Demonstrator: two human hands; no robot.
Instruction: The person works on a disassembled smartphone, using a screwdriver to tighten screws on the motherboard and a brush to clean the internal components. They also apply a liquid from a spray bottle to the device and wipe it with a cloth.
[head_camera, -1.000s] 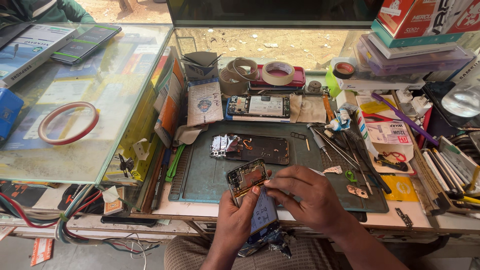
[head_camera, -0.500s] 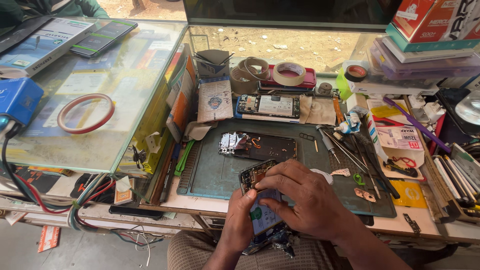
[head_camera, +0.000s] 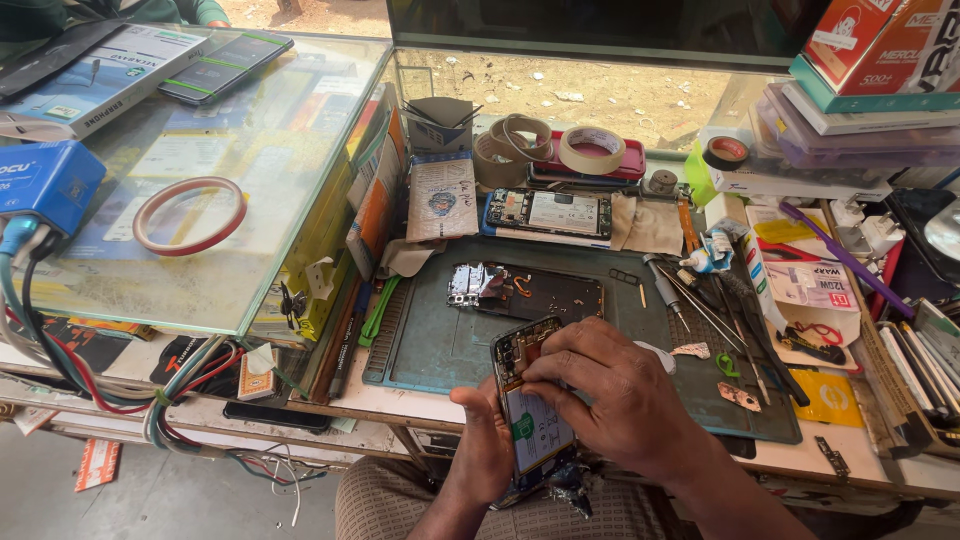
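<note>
Grip, left hand (head_camera: 487, 440): wraps the opened phone (head_camera: 532, 420) from below and from its left edge, thumb on the near side; it serves as the cradle, so the phone stays tilted up toward the face.
Grip, right hand (head_camera: 610, 405): lies over the phone's right half, fingertips (head_camera: 535, 368) pressed together on the inner parts near the top; whether something small is pinched there I cannot tell.
Opened phone: back cover off, innards showing, held above the lap at the near edge of the work mat (head_camera: 430, 340), not resting on it.
Work mat: dark green, directly ahead of the hands, apparently placed so that loose parts land close by.
Second opened phone (head_camera: 525, 290): flat on the mat just beyond the held one, with a crumpled foil piece at its left end.
Third opened phone (head_camera: 550, 213): farther back, against the mat's far edge.
Tweezers and picks (head_camera: 700, 300): fanned out on the mat's right side, near the right hand, likely for quick reach.
Tape rolls (head_camera: 590, 148): at the back beside a red case.
Red ring (head_camera: 190, 215): on the glass counter (head_camera: 270, 160), well apart to the left.
Blue box with cables (head_camera: 40, 185): at the counter's left edge.
</note>
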